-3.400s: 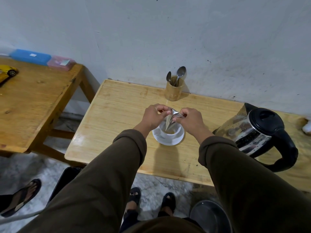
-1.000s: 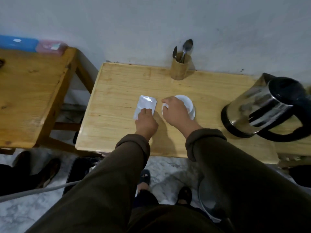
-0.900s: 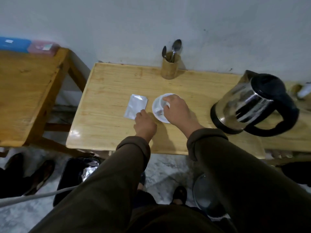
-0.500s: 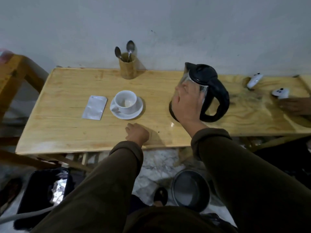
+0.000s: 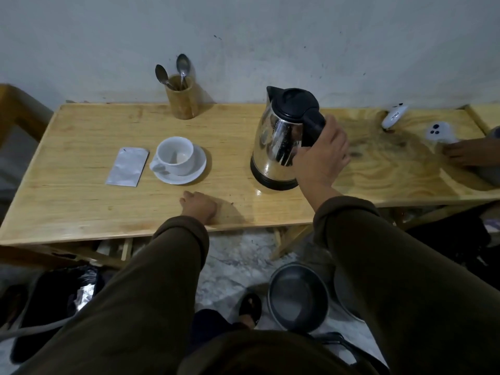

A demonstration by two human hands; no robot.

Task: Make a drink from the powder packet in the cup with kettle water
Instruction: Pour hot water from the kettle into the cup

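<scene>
- Head view: pale, scuffed wall behind a long wooden tabletop [image 5: 81, 201] with a marbled floor below it.
- Right hand [image 5: 322, 155] is wrapped around the black handle of the steel kettle [image 5: 281, 139], fingers [image 5: 334, 131] curled over the handle; the kettle stands upright on the tabletop, right of centre.
- Left hand [image 5: 198, 205] rests near the front edge of the tabletop, fingers loosely curled under, holding nothing.
- White cup [image 5: 176, 155] sits on a white saucer [image 5: 198, 169], left of the kettle and well apart from it; a little pale powder shows at the cup's bottom.
- Silver powder packet [image 5: 127, 167] lies flat just beside the saucer on its left.
- Wooden holder [image 5: 180, 100] with two spoons [image 5: 182, 66] stands by the wall, behind the cup.
- Two white controllers [image 5: 395, 115] lie at the far right of the tabletop, one of them under another person's hand [image 5: 465, 154].
- Below the tabletop, a dark round pot [image 5: 297, 296] stands on the floor, next to a sandalled foot [image 5: 250, 309].
</scene>
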